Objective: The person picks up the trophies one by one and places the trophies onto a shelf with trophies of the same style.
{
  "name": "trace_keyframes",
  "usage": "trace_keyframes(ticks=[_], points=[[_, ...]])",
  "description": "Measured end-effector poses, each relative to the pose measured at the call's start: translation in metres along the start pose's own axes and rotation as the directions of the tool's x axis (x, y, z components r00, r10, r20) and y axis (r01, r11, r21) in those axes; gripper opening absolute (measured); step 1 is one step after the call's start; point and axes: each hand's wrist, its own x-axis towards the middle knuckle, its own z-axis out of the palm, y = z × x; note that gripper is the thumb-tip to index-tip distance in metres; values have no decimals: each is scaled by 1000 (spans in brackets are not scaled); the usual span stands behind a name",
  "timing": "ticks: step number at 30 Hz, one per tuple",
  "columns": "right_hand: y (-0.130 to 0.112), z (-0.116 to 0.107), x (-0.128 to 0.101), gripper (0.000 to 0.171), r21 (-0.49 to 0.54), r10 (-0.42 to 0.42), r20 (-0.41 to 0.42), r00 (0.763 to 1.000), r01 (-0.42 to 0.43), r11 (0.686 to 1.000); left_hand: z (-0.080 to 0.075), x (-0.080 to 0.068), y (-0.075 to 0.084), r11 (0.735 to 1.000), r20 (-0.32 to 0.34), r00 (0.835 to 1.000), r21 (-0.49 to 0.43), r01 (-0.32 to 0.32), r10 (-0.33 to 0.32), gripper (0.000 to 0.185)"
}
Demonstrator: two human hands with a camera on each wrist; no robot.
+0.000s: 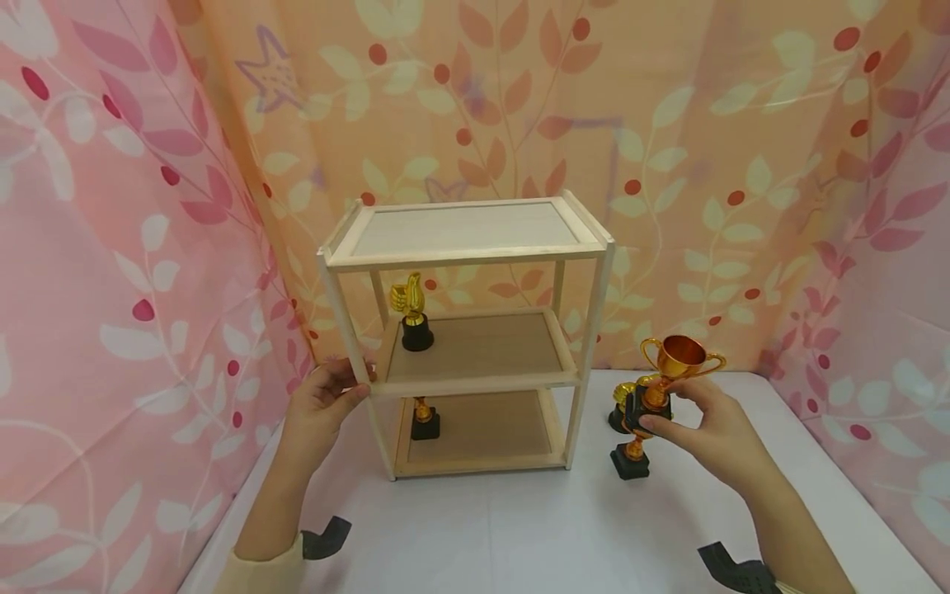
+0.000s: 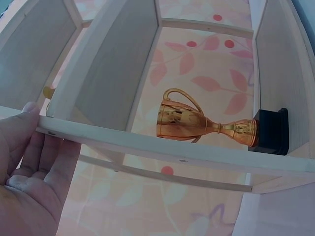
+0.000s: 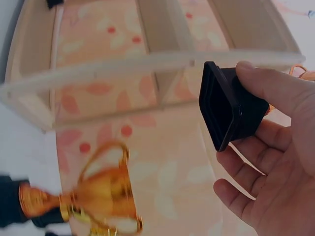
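Note:
A pale wooden three-tier shelf stands on the table. My left hand grips its left front post at middle-tier height, thumb in front. To the right of the shelf, my right hand holds a gold two-handled trophy cup upright by its black base. A gold thumbs-up trophy stands at the left of the middle tier. On the bottom tier, at the left, is another trophy cup, its top hidden by the middle tier in the head view.
Just below and behind the held cup, another trophy cup stands on the white table. Beside it is a gold trophy with a black round base, partly hidden. Patterned curtains enclose the back and both sides.

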Motion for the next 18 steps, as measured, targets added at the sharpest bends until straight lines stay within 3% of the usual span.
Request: trace_keyframes(ticks=[10,18], points=[[-20,35,-4,45,63,-151,9,988,151,987,1,0,1,1000,-6,1000,0,1,-1,34],[-29,55,-6,49,173,-160,78,984,145,974,1,0,1,1000,-4,1000,15,5,-5,34]])
